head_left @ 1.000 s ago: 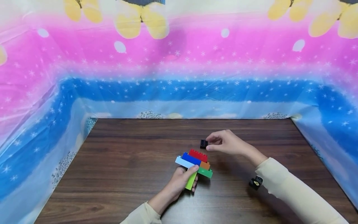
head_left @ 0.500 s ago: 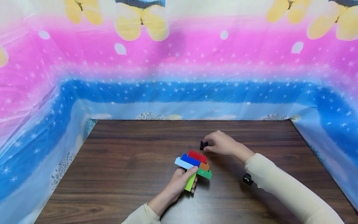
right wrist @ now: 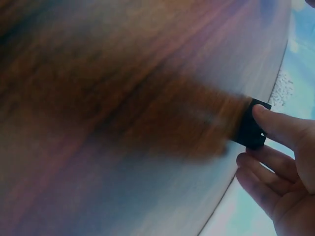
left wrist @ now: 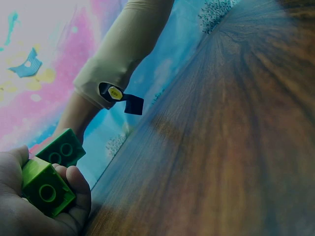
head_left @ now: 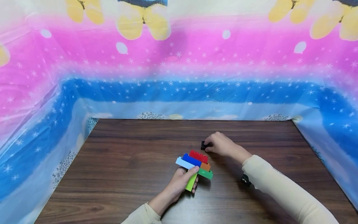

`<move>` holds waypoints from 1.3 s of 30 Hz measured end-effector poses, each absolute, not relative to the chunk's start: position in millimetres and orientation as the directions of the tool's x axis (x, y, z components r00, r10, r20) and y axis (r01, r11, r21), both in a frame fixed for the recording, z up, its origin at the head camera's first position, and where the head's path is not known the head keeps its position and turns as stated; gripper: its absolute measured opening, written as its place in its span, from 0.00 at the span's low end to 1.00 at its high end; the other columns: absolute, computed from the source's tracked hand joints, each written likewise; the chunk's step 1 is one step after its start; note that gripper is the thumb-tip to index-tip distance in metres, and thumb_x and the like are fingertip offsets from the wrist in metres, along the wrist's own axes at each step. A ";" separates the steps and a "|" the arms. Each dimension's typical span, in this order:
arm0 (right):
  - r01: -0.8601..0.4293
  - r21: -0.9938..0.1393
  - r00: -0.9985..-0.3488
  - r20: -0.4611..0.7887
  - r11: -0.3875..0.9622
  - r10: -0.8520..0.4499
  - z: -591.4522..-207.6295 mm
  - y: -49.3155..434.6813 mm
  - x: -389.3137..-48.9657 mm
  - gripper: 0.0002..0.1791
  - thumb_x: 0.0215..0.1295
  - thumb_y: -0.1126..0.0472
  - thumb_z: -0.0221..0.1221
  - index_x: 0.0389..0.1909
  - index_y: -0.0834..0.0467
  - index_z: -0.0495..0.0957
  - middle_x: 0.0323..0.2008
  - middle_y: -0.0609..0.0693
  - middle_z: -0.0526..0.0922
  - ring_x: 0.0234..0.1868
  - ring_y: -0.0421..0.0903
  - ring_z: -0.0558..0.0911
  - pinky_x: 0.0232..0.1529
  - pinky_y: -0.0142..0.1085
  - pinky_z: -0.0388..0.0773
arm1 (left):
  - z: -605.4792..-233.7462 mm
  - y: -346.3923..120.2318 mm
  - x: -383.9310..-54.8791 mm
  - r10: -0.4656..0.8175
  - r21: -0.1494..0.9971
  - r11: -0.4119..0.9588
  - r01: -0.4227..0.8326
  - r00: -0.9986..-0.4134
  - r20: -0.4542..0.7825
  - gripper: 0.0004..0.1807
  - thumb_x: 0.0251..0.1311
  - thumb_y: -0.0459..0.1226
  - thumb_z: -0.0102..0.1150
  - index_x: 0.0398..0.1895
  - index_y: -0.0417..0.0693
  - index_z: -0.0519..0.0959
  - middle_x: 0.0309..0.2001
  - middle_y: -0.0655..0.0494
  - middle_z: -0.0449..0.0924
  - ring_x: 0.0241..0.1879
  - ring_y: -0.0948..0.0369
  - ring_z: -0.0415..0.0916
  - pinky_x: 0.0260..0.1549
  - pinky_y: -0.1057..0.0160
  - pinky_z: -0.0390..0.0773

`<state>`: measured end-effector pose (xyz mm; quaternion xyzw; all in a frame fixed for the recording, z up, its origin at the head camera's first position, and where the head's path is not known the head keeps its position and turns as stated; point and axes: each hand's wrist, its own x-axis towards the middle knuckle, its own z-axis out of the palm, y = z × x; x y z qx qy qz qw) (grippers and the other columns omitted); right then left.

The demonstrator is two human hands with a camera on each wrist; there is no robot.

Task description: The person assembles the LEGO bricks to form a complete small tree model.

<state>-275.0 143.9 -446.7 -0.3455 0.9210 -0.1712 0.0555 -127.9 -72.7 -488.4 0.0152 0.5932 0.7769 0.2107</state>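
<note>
My left hand (head_left: pixel 176 184) grips an assembly of toy building bricks by its lime green stem (head_left: pixel 191 183), thumb on top. Light blue, green, blue (head_left: pixel 191 160), orange and red bricks (head_left: pixel 199 156) widen out beyond the stem. In the left wrist view the hollow undersides of the lime brick (left wrist: pixel 48 192) and the green brick (left wrist: pixel 63 148) show between curled fingers. Just past the assembly, my right hand (head_left: pixel 221 145) pinches a small black building brick (head_left: pixel 203 145) at the tabletop. The right wrist view has the thumb on one side of this black brick (right wrist: pixel 252 124), fingers beneath.
A dark wood-grain table (head_left: pixel 126 174) lies under both hands. Behind it and along both sides hangs a pink and blue patterned cloth (head_left: pixel 179 90). A small black camera (head_left: pixel 246 179) is strapped at the right sleeve (head_left: pixel 279 183).
My right hand has moved slightly left and closed its thumb and fingers around the black brick, which was standing apart from the fingertips. The left hand and its assembly stay nearly still.
</note>
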 end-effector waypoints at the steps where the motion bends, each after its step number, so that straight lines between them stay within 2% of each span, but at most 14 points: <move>1: -0.619 -0.361 -0.753 0.022 0.697 -0.658 -447.3 144.4 -274.9 0.12 0.67 0.63 0.72 0.48 0.62 0.90 0.47 0.56 0.90 0.50 0.53 0.89 0.53 0.49 0.87 | -488.2 -72.7 -127.8 0.346 0.928 -0.207 -0.311 -0.910 -0.228 0.20 0.74 0.48 0.61 0.33 0.40 0.77 0.25 0.55 0.78 0.19 0.65 0.74 0.18 0.69 0.81; 4: -0.630 -0.405 -0.740 0.054 0.663 -0.670 -447.7 147.4 -275.0 0.11 0.67 0.64 0.72 0.48 0.62 0.90 0.46 0.56 0.91 0.49 0.52 0.89 0.51 0.48 0.88 | -488.0 -72.3 -127.3 0.348 0.928 -0.205 -0.310 -0.910 -0.227 0.20 0.74 0.48 0.61 0.33 0.40 0.77 0.25 0.55 0.78 0.19 0.65 0.74 0.18 0.69 0.80; 10: -0.586 -0.585 -0.737 0.096 0.561 -0.669 -438.8 158.7 -272.0 0.10 0.66 0.61 0.73 0.46 0.59 0.91 0.44 0.52 0.91 0.46 0.47 0.88 0.44 0.42 0.88 | -488.0 -70.7 -126.6 0.354 0.932 -0.197 -0.304 -0.909 -0.222 0.19 0.74 0.48 0.62 0.33 0.40 0.77 0.25 0.55 0.77 0.19 0.64 0.73 0.18 0.69 0.80; 16: -0.511 -0.695 -0.742 0.061 0.505 -0.668 -430.7 165.5 -268.3 0.12 0.66 0.57 0.74 0.47 0.58 0.91 0.45 0.51 0.91 0.46 0.45 0.88 0.44 0.39 0.87 | -488.6 -70.8 -127.0 0.354 0.932 -0.199 -0.304 -0.909 -0.220 0.19 0.75 0.48 0.61 0.33 0.41 0.77 0.24 0.56 0.77 0.19 0.64 0.73 0.18 0.69 0.80; 22: -0.409 -0.800 -0.745 0.013 0.440 -0.667 -417.5 164.7 -258.8 0.11 0.66 0.59 0.73 0.46 0.59 0.91 0.44 0.52 0.91 0.45 0.47 0.88 0.44 0.40 0.87 | -489.7 -71.3 -128.2 0.359 0.933 -0.204 -0.295 -0.910 -0.210 0.18 0.75 0.47 0.61 0.35 0.41 0.77 0.25 0.56 0.77 0.19 0.64 0.73 0.18 0.69 0.80; 31: -0.315 -0.873 -0.717 -0.037 0.372 -0.696 -407.1 163.0 -250.0 0.13 0.67 0.61 0.72 0.49 0.64 0.90 0.43 0.54 0.91 0.42 0.51 0.89 0.43 0.43 0.89 | -488.8 -72.1 -128.4 0.361 0.939 -0.191 -0.287 -0.910 -0.205 0.18 0.75 0.47 0.61 0.38 0.39 0.76 0.25 0.55 0.77 0.20 0.65 0.74 0.18 0.69 0.81; 39: -0.285 -0.900 -0.686 -0.049 0.330 -0.726 -404.8 160.0 -245.9 0.13 0.68 0.64 0.71 0.50 0.66 0.89 0.43 0.56 0.91 0.41 0.52 0.90 0.46 0.53 0.89 | -487.9 -71.9 -128.5 0.367 0.946 -0.159 -0.284 -0.906 -0.210 0.20 0.75 0.48 0.61 0.40 0.38 0.77 0.25 0.56 0.78 0.20 0.64 0.74 0.19 0.69 0.80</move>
